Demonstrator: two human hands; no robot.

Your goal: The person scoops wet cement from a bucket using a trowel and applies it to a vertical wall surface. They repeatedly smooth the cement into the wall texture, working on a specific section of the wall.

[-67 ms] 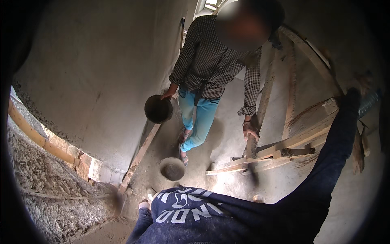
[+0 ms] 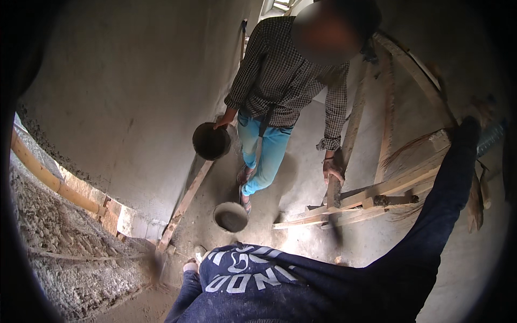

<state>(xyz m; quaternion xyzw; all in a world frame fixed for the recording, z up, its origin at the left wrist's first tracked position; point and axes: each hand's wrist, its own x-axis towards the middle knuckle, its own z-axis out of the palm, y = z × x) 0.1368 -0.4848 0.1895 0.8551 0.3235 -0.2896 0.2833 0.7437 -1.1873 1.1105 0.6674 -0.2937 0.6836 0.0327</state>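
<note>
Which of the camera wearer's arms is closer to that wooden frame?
Right. The right arm, in a dark sleeve, stretches out just beside the end of the wooden frame; the left arm is out of view.

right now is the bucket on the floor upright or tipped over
Upright: the bucket on the floor shows its round open mouth facing up, beside the co-worker's feet. Its inside looks dark; contents cannot be told.

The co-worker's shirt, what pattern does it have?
The shirt has a small dark-and-light check, seen in the head view.
</note>
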